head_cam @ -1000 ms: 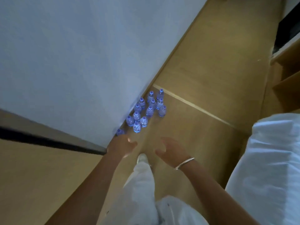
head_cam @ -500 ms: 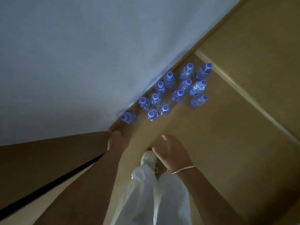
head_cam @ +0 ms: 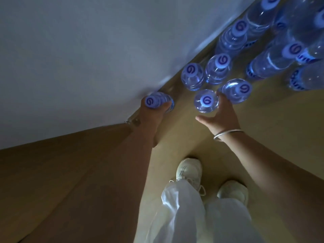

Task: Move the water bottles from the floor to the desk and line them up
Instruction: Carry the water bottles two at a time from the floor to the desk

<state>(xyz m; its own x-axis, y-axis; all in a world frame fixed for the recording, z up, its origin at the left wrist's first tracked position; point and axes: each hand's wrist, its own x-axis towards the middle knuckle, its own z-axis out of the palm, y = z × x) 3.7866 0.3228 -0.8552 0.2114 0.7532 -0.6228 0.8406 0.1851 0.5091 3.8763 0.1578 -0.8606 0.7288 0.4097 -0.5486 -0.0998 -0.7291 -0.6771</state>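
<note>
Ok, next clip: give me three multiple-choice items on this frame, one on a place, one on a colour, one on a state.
1. Where do the water bottles stand?
A. on the desk
B. on the floor by the white wall
C. in a crate

2. What colour are the bottle caps?
A. red
B. green
C. pale blue

3. What is the left hand doing?
A. gripping a bottle
B. hanging empty
C. resting on a shoe

Answers:
1 B, they cluster on the wooden floor along the wall.
2 C, each cap is pale blue with a darker swirl.
3 A, its fingers wrap the nearest bottle; the right hand cups another.
</note>
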